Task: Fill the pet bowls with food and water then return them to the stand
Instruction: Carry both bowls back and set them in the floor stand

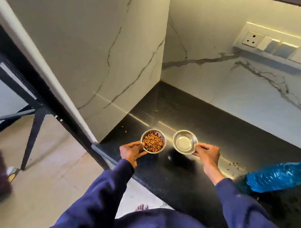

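Observation:
Two small steel bowls are held over the black countertop [193,112]. The food bowl [153,141] is full of brown kibble, and my left hand [131,151] grips its near-left rim. The water bowl [185,142] holds clear water, and my right hand [207,151] pinches its near-right rim. The bowls are side by side, a little apart, and seem lifted just above the counter, with a shadow under the water bowl. No stand is in view.
A blue plastic bag [286,175] lies on the counter at the right. Loose kibble bits [233,166] are scattered near it. Marble walls enclose the corner; a switch panel [274,49] is on the right wall. Black furniture legs [28,132] stand on the floor left.

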